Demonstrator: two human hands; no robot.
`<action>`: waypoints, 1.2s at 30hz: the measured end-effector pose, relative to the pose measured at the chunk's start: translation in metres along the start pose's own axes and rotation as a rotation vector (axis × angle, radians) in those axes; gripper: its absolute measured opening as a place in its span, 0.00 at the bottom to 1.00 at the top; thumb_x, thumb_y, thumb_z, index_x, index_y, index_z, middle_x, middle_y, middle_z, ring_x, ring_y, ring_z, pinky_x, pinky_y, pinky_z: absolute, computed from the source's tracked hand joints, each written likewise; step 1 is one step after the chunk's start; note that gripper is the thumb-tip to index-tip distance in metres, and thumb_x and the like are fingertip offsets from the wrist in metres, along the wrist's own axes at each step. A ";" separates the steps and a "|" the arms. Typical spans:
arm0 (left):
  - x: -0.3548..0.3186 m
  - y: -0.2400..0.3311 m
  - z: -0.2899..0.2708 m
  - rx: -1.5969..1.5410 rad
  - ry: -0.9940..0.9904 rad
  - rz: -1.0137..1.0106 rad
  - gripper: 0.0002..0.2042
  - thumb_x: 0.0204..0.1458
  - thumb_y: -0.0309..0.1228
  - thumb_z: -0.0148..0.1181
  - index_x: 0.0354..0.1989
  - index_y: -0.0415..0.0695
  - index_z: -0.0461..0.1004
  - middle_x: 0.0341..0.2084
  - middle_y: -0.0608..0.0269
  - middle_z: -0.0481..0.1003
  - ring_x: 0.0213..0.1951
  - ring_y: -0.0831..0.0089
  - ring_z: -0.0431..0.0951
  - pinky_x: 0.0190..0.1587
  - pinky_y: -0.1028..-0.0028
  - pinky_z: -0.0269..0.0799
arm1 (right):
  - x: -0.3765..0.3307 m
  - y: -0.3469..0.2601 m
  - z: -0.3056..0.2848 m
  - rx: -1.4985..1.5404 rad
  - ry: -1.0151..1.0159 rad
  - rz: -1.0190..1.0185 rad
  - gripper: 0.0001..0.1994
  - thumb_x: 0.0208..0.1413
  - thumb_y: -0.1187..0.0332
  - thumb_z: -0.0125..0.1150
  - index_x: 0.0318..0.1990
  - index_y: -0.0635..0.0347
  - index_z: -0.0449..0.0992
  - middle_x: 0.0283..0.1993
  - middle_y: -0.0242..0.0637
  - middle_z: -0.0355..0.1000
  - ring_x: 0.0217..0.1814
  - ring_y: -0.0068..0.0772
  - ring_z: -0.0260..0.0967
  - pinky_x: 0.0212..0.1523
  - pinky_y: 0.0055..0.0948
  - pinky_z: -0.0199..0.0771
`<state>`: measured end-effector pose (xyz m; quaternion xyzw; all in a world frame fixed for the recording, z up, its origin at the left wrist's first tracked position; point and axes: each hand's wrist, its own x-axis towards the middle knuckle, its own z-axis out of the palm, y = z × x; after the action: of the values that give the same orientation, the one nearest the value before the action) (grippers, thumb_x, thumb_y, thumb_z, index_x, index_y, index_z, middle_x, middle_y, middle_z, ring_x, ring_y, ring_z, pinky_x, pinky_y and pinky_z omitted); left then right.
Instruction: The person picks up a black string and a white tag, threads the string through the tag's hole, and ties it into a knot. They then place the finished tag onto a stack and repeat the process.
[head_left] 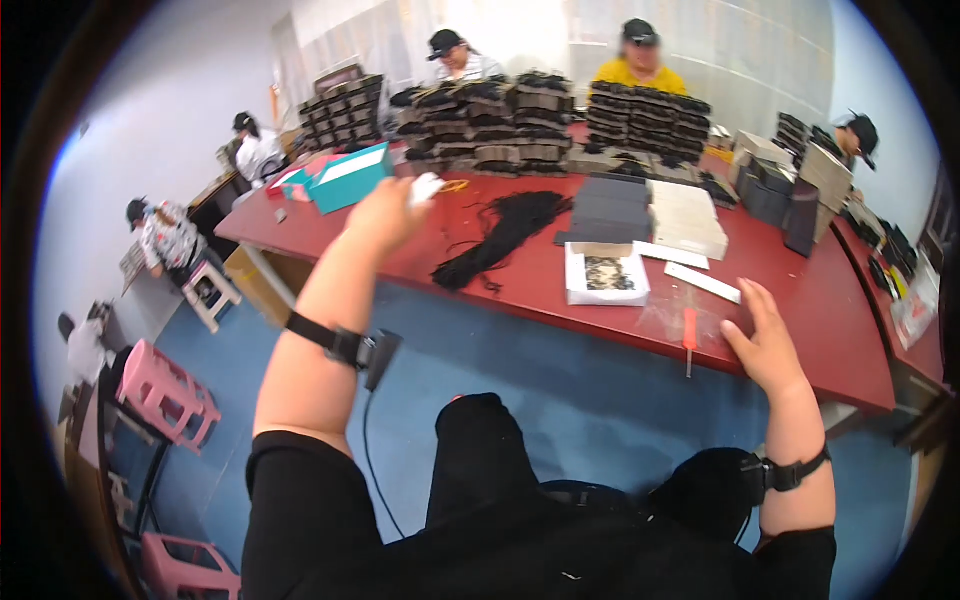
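Note:
My left hand (388, 214) is stretched out over the left part of the red table (560, 308), its fingers closed on a small white piece (427, 187) whose kind I cannot make out. Just past it lie a yellow looped thing (456, 186) and an open teal box (350, 180). A bundle of black strands (512, 232) spreads to its right. Near the table's front edge my right hand (766, 340) is empty, fingers apart. Closest to it are a white strip (703, 281) and a screwdriver with an orange handle (690, 328). A white open box (606, 296) holds small dark pieces.
Dark grey boards (608, 212) and pale boards (687, 220) are stacked mid-table. Tall piles of grey cards with black fringes (490, 120) line the far side, with people seated behind. Pink stools (165, 392) stand on the blue floor at left.

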<state>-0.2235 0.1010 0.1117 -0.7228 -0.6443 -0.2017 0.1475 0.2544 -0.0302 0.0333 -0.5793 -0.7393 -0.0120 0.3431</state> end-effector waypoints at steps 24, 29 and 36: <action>0.063 0.117 0.106 -0.441 -0.230 0.407 0.12 0.43 0.28 0.65 0.36 0.42 0.74 0.27 0.57 0.76 0.33 0.65 0.77 0.37 0.70 0.71 | 0.030 0.018 0.027 -0.175 -0.006 0.260 0.14 0.50 0.64 0.59 0.40 0.63 0.70 0.46 0.47 0.67 0.52 0.48 0.62 0.54 0.40 0.63; 0.039 0.107 0.075 -1.066 0.227 0.093 0.10 0.48 0.24 0.60 0.40 0.40 0.73 0.30 0.64 0.76 0.31 0.78 0.74 0.35 0.78 0.69 | 0.024 0.011 0.013 -0.003 -0.020 0.428 0.15 0.48 0.67 0.61 0.43 0.63 0.69 0.41 0.47 0.71 0.46 0.50 0.68 0.50 0.41 0.67; -0.102 0.207 0.036 -1.407 -0.349 0.314 0.08 0.47 0.20 0.61 0.37 0.39 0.76 0.32 0.67 0.75 0.36 0.79 0.74 0.39 0.78 0.70 | 0.008 0.036 0.017 1.020 0.357 0.404 0.11 0.50 0.73 0.59 0.41 0.64 0.72 0.32 0.30 0.70 0.30 0.18 0.64 0.32 0.18 0.64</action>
<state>-0.0240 0.0030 0.0406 -0.7517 -0.2658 -0.4258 -0.4278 0.2762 -0.0048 0.0108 -0.4592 -0.4571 0.3141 0.6939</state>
